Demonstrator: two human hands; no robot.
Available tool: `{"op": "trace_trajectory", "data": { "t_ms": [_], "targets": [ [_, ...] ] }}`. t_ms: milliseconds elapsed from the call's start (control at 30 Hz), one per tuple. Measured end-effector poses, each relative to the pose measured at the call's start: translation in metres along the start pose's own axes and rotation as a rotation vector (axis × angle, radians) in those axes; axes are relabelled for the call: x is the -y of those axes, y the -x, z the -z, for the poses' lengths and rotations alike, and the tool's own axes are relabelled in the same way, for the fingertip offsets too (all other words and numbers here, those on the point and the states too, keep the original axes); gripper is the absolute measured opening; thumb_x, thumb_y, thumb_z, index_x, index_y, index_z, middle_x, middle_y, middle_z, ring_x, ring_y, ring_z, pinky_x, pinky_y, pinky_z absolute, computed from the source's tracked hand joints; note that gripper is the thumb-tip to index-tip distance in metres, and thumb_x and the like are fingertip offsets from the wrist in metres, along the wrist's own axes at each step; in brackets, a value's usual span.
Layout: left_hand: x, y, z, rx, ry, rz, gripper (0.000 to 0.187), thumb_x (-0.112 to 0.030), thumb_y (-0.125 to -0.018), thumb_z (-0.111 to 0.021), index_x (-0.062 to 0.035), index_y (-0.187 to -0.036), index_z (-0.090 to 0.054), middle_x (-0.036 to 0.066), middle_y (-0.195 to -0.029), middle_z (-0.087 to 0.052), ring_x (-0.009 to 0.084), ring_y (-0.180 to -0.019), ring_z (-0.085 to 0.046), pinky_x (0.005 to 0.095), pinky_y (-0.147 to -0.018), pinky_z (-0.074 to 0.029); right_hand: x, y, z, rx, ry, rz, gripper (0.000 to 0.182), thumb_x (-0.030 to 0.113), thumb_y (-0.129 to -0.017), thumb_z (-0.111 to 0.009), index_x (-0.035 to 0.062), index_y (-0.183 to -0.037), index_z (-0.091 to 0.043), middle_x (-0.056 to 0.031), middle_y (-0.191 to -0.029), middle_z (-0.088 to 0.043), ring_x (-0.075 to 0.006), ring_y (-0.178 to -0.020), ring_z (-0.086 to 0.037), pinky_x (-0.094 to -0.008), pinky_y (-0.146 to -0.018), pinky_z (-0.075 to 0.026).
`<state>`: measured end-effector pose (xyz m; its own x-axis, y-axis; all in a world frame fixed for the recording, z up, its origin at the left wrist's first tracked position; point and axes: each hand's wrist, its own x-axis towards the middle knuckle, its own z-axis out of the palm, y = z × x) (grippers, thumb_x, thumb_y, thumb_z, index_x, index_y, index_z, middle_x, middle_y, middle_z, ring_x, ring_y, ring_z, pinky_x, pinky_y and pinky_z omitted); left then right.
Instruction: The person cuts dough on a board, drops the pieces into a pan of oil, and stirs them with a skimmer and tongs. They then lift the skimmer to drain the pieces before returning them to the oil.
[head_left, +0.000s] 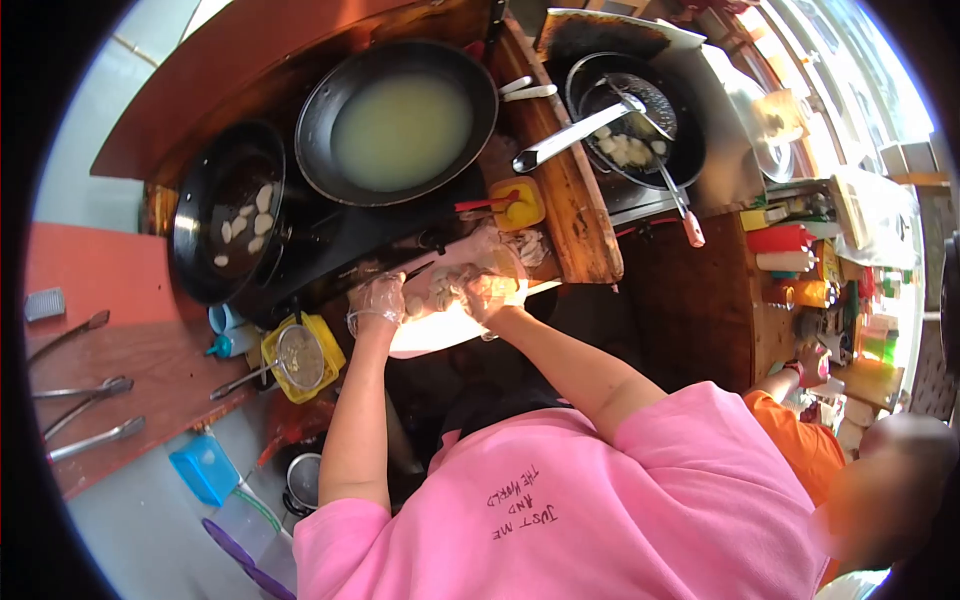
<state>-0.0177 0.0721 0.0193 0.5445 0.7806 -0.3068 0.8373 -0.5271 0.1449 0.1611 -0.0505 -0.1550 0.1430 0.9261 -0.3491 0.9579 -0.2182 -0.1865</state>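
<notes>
Both gloved hands, left hand (380, 300) and right hand (487, 290), are closing around pale dough pieces (432, 292) over a white plate (440, 328), just below the big wok (400, 120), keeping them handy for frying.

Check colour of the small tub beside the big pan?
Yellow tub, with red bits inside; head view.

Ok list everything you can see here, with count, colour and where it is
Large pan: one, black, pale liquid, top centre.
Small pan: one, black, white pieces, left.
Strainer pan: one, black, white pieces, top right.
Ladle: one, metal, between the pans.
Yellow tub: one, beside left hand.
Tongs: several, metal, far left counter.
Blue box: one, lower left.
Co-worker's sleeve: orange, right.
Left hand: clear glove, on white dough pieces.
Right hand: clear glove, on the same pieces.
</notes>
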Motion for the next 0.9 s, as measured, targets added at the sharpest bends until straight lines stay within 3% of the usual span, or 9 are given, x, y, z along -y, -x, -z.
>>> {"op": "trace_trajectory", "data": {
  "t_ms": [100, 233, 333, 400, 433, 567, 633, 733, 900],
  "targets": [
    [-0.003, -0.012, -0.004, 0.063, 0.012, 0.081, 0.029, -0.023, -0.096, -0.053, -0.0158, -0.119, -0.068, 0.012, -0.121, -0.067, 0.0329, -0.108, -0.065, 0.0437, -0.092, -0.054, -0.012, -0.008, -0.017, -0.475, -1.05, 0.033, 0.022, 0.025, -0.082, -0.059, 0.0183, -0.101, -0.069, -0.0028, -0.099, -0.071, -0.0193, -0.094, -0.066, -0.0398, -0.079, -0.053],
    [-0.001, -0.003, -0.006, 0.041, -0.017, -0.001, 0.032, -0.023, -0.095, -0.053, -0.0118, -0.122, -0.066, 0.014, -0.127, -0.063, 0.0319, -0.114, -0.063, 0.0428, -0.097, -0.051, -0.001, 0.031, 0.112, -0.487, -0.3, -0.136, 0.02, 0.02, -0.081, -0.06, 0.015, -0.097, -0.07, -0.0041, -0.095, -0.071, -0.0214, -0.091, -0.066, -0.0386, -0.076, -0.053],
    [0.004, 0.01, -0.01, -0.183, 0.029, -0.135, 0.033, -0.021, -0.091, -0.057, -0.0092, -0.12, -0.066, 0.015, -0.124, -0.065, 0.0333, -0.111, -0.064, 0.0427, -0.096, -0.051, -0.005, 0.04, 0.132, -0.317, -0.498, -0.044, 0.024, 0.018, -0.083, -0.058, 0.0121, -0.103, -0.069, -0.0086, -0.098, -0.071, -0.0273, -0.089, -0.067, -0.0391, -0.078, -0.054],
    [0.003, 0.02, -0.007, -0.335, 0.056, -0.199, 0.033, -0.018, -0.087, -0.062, -0.009, -0.118, -0.067, 0.014, -0.121, -0.067, 0.0336, -0.108, -0.065, 0.0429, -0.095, -0.052, -0.004, 0.045, 0.142, -0.22, -0.994, -0.162, 0.035, 0.021, -0.083, -0.065, 0.0114, -0.117, -0.068, -0.0145, -0.115, -0.068, -0.0342, -0.108, -0.062, -0.0382, -0.096, -0.049],
    [-0.001, 0.025, 0.0, -0.312, 0.177, -0.219, 0.032, -0.017, -0.086, -0.064, -0.0065, -0.116, -0.067, 0.015, -0.12, -0.067, 0.0348, -0.107, -0.065, 0.0436, -0.095, -0.051, -0.005, 0.043, 0.138, -0.391, -0.723, -0.101, 0.036, 0.022, -0.084, -0.065, 0.0106, -0.118, -0.068, -0.0154, -0.113, -0.069, -0.0355, -0.102, -0.064, -0.0383, -0.09, -0.051],
    [-0.029, 0.037, 0.04, -0.316, 0.562, -0.294, 0.038, -0.014, -0.084, -0.069, -0.0022, -0.119, -0.066, 0.02, -0.113, -0.069, 0.0336, -0.096, -0.069, 0.0414, -0.086, -0.055, 0.004, 0.039, 0.143, -0.572, -0.991, 0.078, 0.033, 0.022, -0.093, -0.064, 0.0025, -0.119, -0.066, -0.0111, -0.1, -0.071, -0.0209, -0.092, -0.069, -0.0357, -0.08, -0.055],
    [-0.042, 0.039, 0.062, -0.287, 0.833, -0.329, 0.045, -0.011, -0.085, -0.071, -0.0029, -0.128, -0.062, 0.021, -0.108, -0.071, 0.029, -0.087, -0.072, 0.036, -0.077, -0.056, 0.023, 0.065, 0.211, -0.155, -1.331, 0.0, 0.032, 0.024, -0.097, -0.062, 0.0007, -0.118, -0.065, -0.0068, -0.095, -0.07, -0.0171, -0.08, -0.069, -0.0326, -0.071, -0.057],
    [-0.056, 0.03, 0.101, -0.338, 0.831, -0.575, 0.045, -0.007, -0.086, -0.07, -0.0033, -0.13, -0.061, 0.02, -0.106, -0.072, 0.0288, -0.087, -0.073, 0.0356, -0.078, -0.056, 0.034, 0.087, 0.261, -0.028, -1.655, 0.073, 0.034, 0.029, -0.099, -0.061, 0.0002, -0.118, -0.066, -0.0062, -0.094, -0.07, -0.0114, -0.076, -0.067, -0.0274, -0.069, -0.058],
    [-0.093, 0.028, 0.168, -0.22, 0.951, -0.661, 0.033, -0.004, -0.081, -0.074, -0.0016, -0.113, -0.067, 0.015, -0.095, -0.073, 0.0238, -0.081, -0.072, 0.0327, -0.072, -0.057, 0.019, 0.121, 0.324, -0.114, -1.667, 0.146, 0.032, 0.023, -0.1, -0.06, -0.0025, -0.119, -0.066, -0.0098, -0.095, -0.071, -0.0147, -0.078, -0.07, -0.0296, -0.071, -0.06]
  ]
}}
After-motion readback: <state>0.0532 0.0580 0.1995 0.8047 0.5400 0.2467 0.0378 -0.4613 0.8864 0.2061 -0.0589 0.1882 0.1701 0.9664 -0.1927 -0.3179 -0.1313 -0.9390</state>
